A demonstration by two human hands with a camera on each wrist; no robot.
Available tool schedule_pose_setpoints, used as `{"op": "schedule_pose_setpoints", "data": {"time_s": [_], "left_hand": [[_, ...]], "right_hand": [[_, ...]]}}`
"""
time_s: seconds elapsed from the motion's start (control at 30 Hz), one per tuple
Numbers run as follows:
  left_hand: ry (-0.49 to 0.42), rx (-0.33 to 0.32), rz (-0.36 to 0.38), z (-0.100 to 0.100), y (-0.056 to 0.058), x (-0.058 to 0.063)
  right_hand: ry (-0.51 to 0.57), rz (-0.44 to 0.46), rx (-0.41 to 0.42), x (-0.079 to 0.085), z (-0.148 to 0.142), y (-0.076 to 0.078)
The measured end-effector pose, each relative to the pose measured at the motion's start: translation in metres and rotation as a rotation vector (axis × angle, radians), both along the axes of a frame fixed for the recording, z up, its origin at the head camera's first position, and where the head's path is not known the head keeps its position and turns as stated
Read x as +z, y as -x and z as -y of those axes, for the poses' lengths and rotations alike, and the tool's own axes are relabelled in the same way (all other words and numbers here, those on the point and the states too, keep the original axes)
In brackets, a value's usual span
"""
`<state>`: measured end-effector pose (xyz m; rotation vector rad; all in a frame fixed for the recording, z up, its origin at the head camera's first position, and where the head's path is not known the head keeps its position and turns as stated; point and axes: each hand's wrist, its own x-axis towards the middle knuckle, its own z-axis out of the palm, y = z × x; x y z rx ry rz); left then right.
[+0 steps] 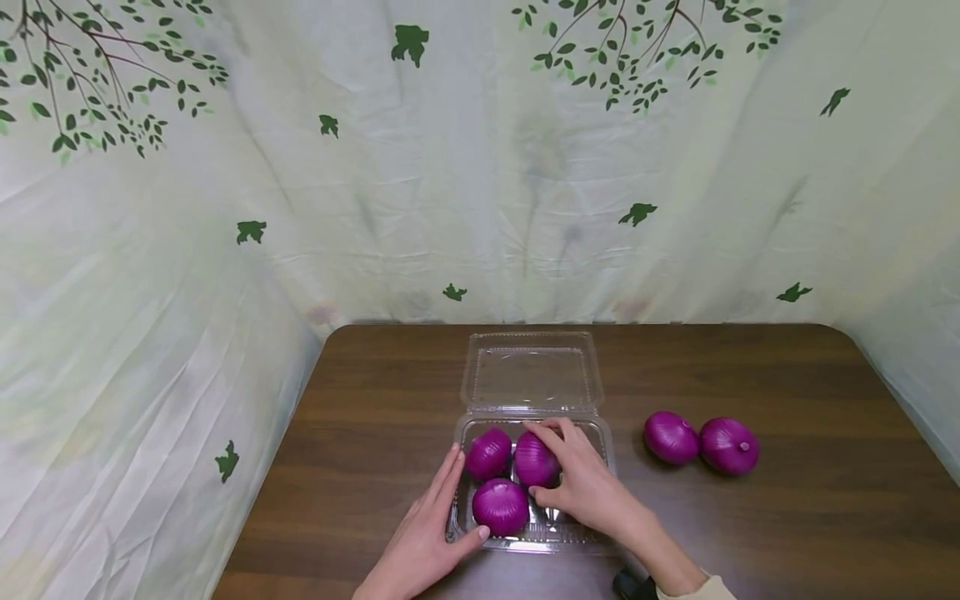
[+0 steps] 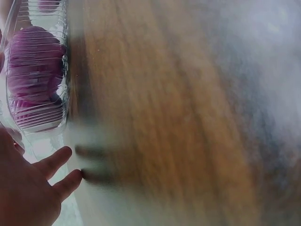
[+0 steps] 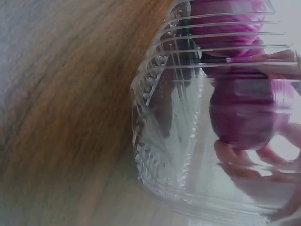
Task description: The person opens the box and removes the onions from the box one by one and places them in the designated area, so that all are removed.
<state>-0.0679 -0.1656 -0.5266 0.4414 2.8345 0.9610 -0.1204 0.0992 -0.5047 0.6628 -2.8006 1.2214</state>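
A clear plastic clamshell container [image 1: 551, 547] lies on the table with its lid [image 1: 534, 380] folded back. Three purple onions are in its base: one at the back left [image 1: 489, 453], one at the front left [image 1: 501, 507], and a third onion [image 1: 534, 461] toward the middle. My right hand [image 1: 588, 486] grips this third onion between thumb and fingers; through the ribbed wall in the right wrist view the fingers [image 3: 240, 169] show around the onion [image 3: 242, 110]. My left hand [image 1: 422, 540], fingers extended, rests along the container's left side, its thumb near the front-left onion.
Two more purple onions, a left one [image 1: 671, 437] and a right one [image 1: 729, 446], sit side by side on the wooden table [image 1: 390, 400], right of the container. A leaf-patterned curtain [image 1: 480, 208] hangs behind. A dark object [image 1: 633, 585] shows by the right wrist.
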Motion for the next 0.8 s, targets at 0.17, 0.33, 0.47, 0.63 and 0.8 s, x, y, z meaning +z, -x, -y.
{"op": "schedule_pose_setpoints", "data": {"time_s": [0.17, 0.33, 0.47, 0.63, 0.8], "left_hand": [[-0.007, -0.003, -0.004, 0.001, 0.0, -0.001], [-0.016, -0.007, -0.008, 0.001, 0.0, 0.0], [-0.01, -0.006, -0.011, 0.0, 0.0, 0.0], [-0.001, -0.002, -0.011, 0.0, 0.001, 0.001], [0.001, -0.001, 0.005, 0.0, 0.001, 0.0]], "right_hand": [[0.048, -0.005, -0.03, 0.002, -0.003, -0.005], [0.082, -0.018, -0.042, 0.003, -0.009, -0.01], [0.108, -0.045, -0.048, 0.004, -0.015, -0.014], [0.149, -0.128, -0.053, 0.005, -0.023, -0.016], [0.175, -0.165, -0.069, 0.005, -0.03, -0.017]]}}
